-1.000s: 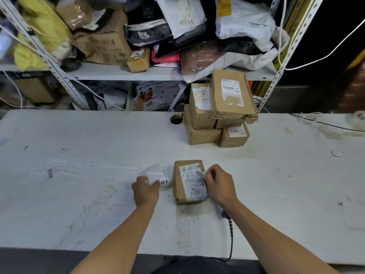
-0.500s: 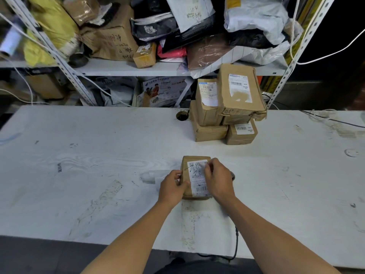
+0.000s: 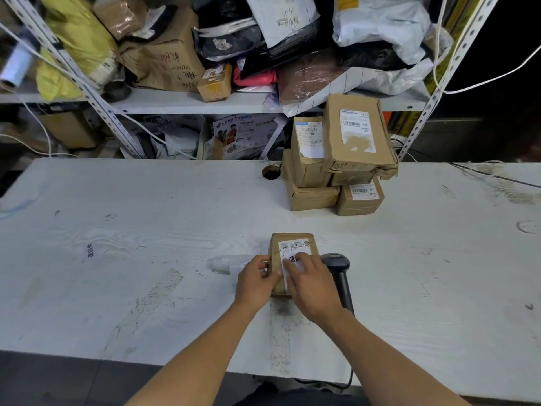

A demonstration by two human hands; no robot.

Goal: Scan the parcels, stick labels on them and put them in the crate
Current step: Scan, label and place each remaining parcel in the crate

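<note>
The left hand (image 3: 255,279) has dropped the backing paper and now grips the small brown cardboard parcel (image 3: 293,244). The right hand (image 3: 306,284), fingers flat, presses the new white label (image 3: 293,257) down; labelling looks nearly done

Matt cardboard parcel (image 3: 292,244), paper label (image 3: 294,253), scuffed tabletop (image 3: 146,230)

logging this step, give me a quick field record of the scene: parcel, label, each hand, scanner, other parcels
parcel: small brown cardboard parcel flat on the white table
label: white printed label on its top
left hand: left hand holds the parcel's left edge
right hand: right hand presses on the label
scanner: black handheld scanner lying right of the parcel
other parcels: stack of brown boxes at the table's far edge
</note>
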